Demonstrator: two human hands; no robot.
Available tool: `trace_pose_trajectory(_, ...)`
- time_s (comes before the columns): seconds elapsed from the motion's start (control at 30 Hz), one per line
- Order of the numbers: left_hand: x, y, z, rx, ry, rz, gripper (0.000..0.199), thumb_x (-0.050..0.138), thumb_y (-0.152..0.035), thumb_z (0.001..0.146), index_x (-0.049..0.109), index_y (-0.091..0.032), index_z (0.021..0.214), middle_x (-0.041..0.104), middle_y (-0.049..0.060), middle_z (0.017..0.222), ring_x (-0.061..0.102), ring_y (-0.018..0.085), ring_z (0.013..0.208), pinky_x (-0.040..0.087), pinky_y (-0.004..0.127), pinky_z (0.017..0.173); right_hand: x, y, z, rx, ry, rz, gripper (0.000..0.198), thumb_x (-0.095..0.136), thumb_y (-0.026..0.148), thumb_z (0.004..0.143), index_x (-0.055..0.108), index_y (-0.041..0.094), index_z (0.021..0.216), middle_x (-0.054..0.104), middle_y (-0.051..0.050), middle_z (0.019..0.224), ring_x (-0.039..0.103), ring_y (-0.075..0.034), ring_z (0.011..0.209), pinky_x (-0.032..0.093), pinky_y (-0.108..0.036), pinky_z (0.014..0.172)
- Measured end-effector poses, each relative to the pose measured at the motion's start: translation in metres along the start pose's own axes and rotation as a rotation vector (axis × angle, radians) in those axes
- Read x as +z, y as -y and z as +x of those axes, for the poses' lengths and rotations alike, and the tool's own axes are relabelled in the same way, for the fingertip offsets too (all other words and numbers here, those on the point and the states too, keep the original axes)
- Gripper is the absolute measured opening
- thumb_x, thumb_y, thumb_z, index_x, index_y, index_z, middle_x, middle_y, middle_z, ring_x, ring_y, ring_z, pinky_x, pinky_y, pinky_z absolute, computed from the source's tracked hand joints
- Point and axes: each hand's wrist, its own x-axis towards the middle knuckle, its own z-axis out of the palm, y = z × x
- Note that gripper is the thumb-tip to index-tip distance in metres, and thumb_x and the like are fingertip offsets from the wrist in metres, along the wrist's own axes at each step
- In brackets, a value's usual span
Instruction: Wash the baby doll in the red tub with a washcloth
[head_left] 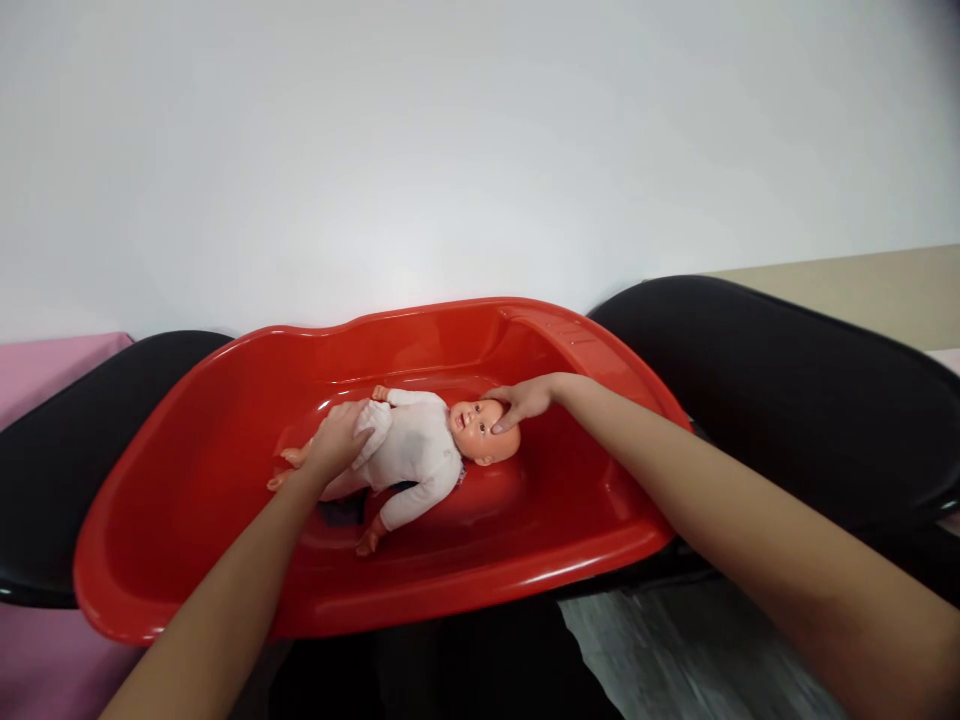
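A baby doll (pixel 420 445) with a white cloth body lies on its back in a red baby bathtub (pixel 180 480). Its head points right and its feet left. My right hand (pixel 529 397) grips the doll's head, the thumb across the forehead and the other fingers around the far side. Over the doll's lower belly, my left hand (pixel 339 438) is closed on a crumpled white cloth (pixel 376 424), pressed against the body. Part of the doll's legs is hidden behind my left hand and forearm. A greyish patch shows on the doll's chest.
Black padded chair seats (pixel 795 400) stand at the right and left of the tub. A pink surface (pixel 60 365) shows at the far left. Behind the tub rises a pale wall (pixel 450 150). Grey flooring (pixel 675 640) is visible below the tub's near rim.
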Motion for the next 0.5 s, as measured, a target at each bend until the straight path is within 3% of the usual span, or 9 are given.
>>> trace_pose_trajectory(0.13,0.007,0.012,-0.003,-0.033,0.123,-0.106,0.088,0.062,-0.059,0.097,0.042,-0.014,0.169,0.042,0.017,0.175,0.038,0.037,0.162,0.029,0.046,0.135,0.0,0.001,-0.001,0.004,-0.002,-0.003,0.133,0.08,0.085,0.071,0.03,0.019,0.175,0.039,-0.014,0.177,0.038,-0.042,0.162,0.036,-0.05,0.133)
trace_pose_trajectory(0.23,0.009,0.016,-0.005,-0.078,0.179,-0.123,0.087,0.062,-0.064,0.098,0.042,-0.02,0.171,0.046,0.016,0.172,0.046,0.041,0.157,0.038,0.048,0.129,0.0,-0.001,0.001,-0.001,-0.01,-0.003,0.133,0.082,0.085,0.07,0.032,0.019,0.175,0.041,-0.014,0.176,0.039,-0.042,0.161,0.038,-0.049,0.132)
trace_pose_trajectory(0.33,0.006,0.017,-0.005,-0.172,0.223,-0.007,0.086,0.058,-0.07,0.098,0.04,-0.028,0.172,0.055,0.015,0.165,0.057,0.044,0.145,0.049,0.055,0.114,0.0,-0.003,0.003,-0.006,-0.008,-0.005,0.134,0.081,0.088,0.069,0.034,0.02,0.174,0.04,-0.013,0.176,0.04,-0.041,0.161,0.037,-0.048,0.133)
trace_pose_trajectory(0.5,-0.003,0.015,-0.012,-0.28,0.257,0.178,0.078,0.051,-0.061,0.104,0.038,-0.027,0.172,0.052,0.018,0.166,0.053,0.044,0.148,0.042,0.061,0.117,0.001,-0.004,0.004,-0.009,-0.028,-0.006,0.132,0.081,0.088,0.068,0.036,0.022,0.174,0.039,-0.013,0.177,0.037,-0.044,0.162,0.035,-0.05,0.134)
